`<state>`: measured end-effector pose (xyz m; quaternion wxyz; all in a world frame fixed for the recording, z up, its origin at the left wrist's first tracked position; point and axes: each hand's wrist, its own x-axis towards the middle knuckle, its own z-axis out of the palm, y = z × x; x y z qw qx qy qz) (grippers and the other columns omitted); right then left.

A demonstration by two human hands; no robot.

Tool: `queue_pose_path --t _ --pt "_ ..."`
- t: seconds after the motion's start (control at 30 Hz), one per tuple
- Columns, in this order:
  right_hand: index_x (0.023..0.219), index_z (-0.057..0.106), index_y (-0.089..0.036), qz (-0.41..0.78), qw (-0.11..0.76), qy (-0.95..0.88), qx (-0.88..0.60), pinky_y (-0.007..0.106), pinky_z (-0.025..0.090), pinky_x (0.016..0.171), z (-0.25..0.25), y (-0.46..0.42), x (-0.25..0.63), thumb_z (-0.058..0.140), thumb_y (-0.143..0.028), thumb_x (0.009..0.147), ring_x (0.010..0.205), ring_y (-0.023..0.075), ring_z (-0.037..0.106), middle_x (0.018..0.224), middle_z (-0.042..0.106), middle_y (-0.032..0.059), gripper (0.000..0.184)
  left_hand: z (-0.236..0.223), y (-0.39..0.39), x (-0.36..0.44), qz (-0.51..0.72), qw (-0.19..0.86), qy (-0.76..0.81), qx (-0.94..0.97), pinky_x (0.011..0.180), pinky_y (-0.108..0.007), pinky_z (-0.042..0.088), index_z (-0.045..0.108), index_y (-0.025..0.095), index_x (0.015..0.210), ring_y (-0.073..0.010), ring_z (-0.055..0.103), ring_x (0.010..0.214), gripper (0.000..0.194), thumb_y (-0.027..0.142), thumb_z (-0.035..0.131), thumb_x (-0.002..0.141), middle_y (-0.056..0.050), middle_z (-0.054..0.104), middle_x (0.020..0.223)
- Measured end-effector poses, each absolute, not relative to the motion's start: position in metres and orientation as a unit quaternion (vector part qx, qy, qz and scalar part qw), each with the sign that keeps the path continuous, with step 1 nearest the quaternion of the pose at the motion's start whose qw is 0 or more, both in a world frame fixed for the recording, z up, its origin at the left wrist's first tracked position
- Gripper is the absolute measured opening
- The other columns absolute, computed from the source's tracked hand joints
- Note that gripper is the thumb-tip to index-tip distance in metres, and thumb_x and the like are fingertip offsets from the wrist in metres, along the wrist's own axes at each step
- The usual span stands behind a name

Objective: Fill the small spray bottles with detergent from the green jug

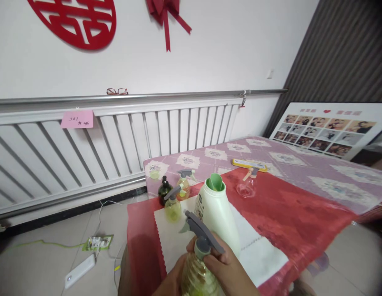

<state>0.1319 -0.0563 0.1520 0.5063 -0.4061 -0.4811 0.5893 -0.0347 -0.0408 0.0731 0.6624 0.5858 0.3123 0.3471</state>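
Observation:
A yellow-green ribbed spray bottle (199,273) with a grey trigger head is held upright between both hands, near the front of the table. My left hand (172,275) is closed round its body, the fingers partly hidden behind it. At the collar, just under the trigger head, my right hand (225,263) is closed with the thumb in front. Right behind stands a large pale-green jug (220,218) with a green funnel-like piece (216,182) in its mouth. Past it to the left are two more spray bottles, one nearer (173,209) and one farther (184,187), and a dark pump bottle (164,190).
A white cloth (262,263) lies on red sheeting (289,205) over a purple patterned tablecloth (206,154). A clear pinkish spray bottle (246,189) and a yellow box (249,165) lie farther right. A radiator (169,131) lines the wall; a power strip (98,242) with cables is on the floor.

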Motion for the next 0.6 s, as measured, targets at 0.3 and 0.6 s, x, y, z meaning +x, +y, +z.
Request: queue_pose_path --t 0.3,0.6 --pt "0.088 0.076 -0.027 0.494 0.523 -0.476 -0.506 0.043 0.058 0.073 0.131 -0.049 0.109 0.067 -0.052 0.079 0.073 0.0274 0.069 0.063 0.071 0.005 0.028 0.011 -0.045 -0.031 0.504 0.336 0.5 0.618 0.111 -0.056 0.038 0.039 0.019 0.137 -0.0409 0.044 0.132 0.096 0.011 0.077 0.049 -0.019 0.048 0.138" --pt "0.111 0.071 -0.026 0.441 0.542 -0.501 -0.511 0.045 0.048 0.101 0.109 -0.042 0.102 0.068 -0.046 0.08 0.107 0.0278 0.066 0.103 0.075 0.0082 0.037 0.028 -0.037 -0.03 0.451 0.405 0.439 0.663 0.102 -0.048 0.047 0.05 0.022 0.13 -0.0344 0.058 0.12 0.074 0.014 0.071 0.06 -0.013 0.061 0.125"
